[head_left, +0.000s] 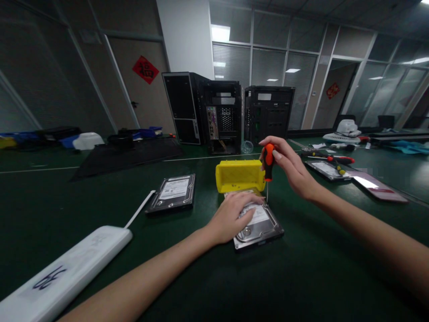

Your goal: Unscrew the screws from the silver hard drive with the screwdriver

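In the head view a silver hard drive (258, 229) with a white label lies flat on the green table in front of me. My left hand (231, 215) rests across its left and upper part, palm down, thumb and fingers spread over the label. My right hand (284, 163) grips the orange-and-black handle of a screwdriver (268, 166) from above. The screwdriver stands upright, its thin shaft pointing down at the drive's far right corner; whether its tip sits in a screw is too small to tell. Right behind the drive is a yellow plastic bin (239, 173) with a few small dark bits inside.
Another hard drive (174, 193) lies to the left, near a white power strip (67, 273). At right are a third hard drive (328, 170), pliers (340, 159) and a pinkish phone-like slab (378, 185). Black computer cases (182, 109) stand behind, beside a clear round cup (247, 147).
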The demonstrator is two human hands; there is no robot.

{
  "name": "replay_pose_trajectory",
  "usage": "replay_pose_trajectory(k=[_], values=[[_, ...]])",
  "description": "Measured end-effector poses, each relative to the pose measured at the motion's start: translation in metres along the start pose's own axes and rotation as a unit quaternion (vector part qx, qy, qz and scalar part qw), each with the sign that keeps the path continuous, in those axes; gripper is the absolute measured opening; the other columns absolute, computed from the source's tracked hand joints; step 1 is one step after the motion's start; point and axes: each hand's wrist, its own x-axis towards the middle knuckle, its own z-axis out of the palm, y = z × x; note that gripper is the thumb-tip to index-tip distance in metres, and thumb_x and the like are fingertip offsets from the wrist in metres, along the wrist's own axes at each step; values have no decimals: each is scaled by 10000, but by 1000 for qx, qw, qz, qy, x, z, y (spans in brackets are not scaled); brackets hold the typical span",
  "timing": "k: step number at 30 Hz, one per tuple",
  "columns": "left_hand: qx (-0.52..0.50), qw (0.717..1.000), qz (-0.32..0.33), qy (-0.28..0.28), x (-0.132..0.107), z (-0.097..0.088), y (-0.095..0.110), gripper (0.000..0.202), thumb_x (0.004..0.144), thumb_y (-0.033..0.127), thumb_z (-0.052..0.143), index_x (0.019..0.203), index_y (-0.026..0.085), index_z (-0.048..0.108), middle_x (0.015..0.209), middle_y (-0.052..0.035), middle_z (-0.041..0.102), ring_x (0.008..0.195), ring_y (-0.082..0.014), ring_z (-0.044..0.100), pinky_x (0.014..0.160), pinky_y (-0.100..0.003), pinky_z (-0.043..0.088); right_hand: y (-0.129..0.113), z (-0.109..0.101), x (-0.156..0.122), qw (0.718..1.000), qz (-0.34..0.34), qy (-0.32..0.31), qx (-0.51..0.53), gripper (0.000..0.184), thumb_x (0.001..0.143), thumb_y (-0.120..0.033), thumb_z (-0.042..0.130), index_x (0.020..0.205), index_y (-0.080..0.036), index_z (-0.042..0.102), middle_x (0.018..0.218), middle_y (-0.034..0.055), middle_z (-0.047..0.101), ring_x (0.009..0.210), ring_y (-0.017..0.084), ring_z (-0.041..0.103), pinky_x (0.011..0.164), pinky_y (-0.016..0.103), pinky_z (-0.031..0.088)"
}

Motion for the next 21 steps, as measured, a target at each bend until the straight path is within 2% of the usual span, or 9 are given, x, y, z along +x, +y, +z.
replay_pose_trajectory(k=[7,11,15,18,21], values=[[-4,1000,-1,-4,0,-1,0,305,870,154,432,1138,269,519,1226,4,568,1143,-198,472,975,-408,320,0,0,0,1000,1,8,6,287,922,-301,348,1177,-231,458,926,30,495,820,146,496,743,293,423],[-1,1000,1,-2,0,0,-1,302,871,156,435,1137,267,521,1223,7,569,1144,-195,470,977,-399,317,0,1,0,997,-1,3,76,257,913,-282,373,1147,-225,464,988,41,529,861,149,549,771,305,454],[3,1000,1,0,0,1,-2,299,874,160,434,1141,266,520,1220,6,569,1141,-193,472,979,-396,313,1,3,2,991,-5,19,129,172,875,-257,465,1041,-217,487,1006,43,569,930,161,579,848,328,457],[2,1000,2,0,0,2,-3,296,875,156,433,1134,267,523,1218,8,570,1143,-190,470,980,-394,311,0,6,1,988,16,25,151,170,866,-256,488,1034,-235,472,886,16,579,809,144,609,782,320,489],[3,1000,2,0,0,2,-3,290,878,161,436,1133,267,523,1217,9,570,1141,-185,471,984,-389,306,-2,7,0,987,30,19,154,317,864,-239,493,1168,-287,418,807,-8,563,696,132,600,720,317,503]])
